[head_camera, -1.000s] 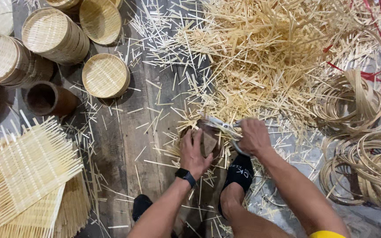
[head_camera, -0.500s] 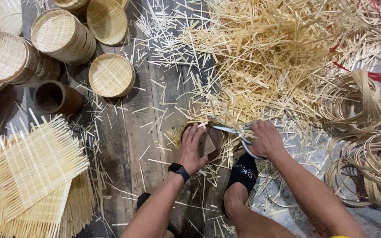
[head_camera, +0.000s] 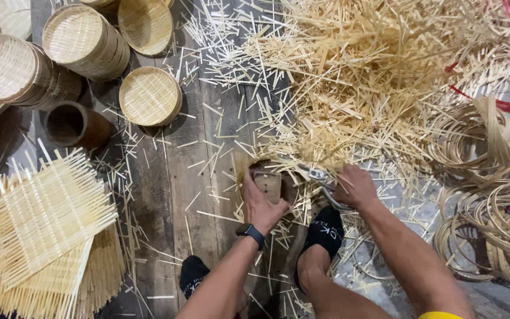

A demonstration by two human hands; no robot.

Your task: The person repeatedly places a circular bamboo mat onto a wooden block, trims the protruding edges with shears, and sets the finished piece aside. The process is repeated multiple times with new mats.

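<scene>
While trimmed bamboo slivers are lying scattered all around on the plank floor, a person's left hand is pressing open-palmed, fingers spread, against the rim of a small round woven basket set between the two hands. Just beside it, the right hand is gripping closed around a pair of metal shears, whose blades are pointing at the basket's edge. A dark smartwatch is sitting on the left wrist, and a black-socked foot is resting just below the right hand. Beyond both hands, a large heap of bamboo strips is spreading across the floor. Well off to the left hand's side, finished round baskets are standing in stacks, nested one in another; a single shallow basket is lying apart from them, holding nothing, next to a dark cylindrical form with a hollow inside. Nearer the left arm, square woven mats are piling up. Off to the right arm's side, coiled bamboo hoops are lying in loose rings.
</scene>
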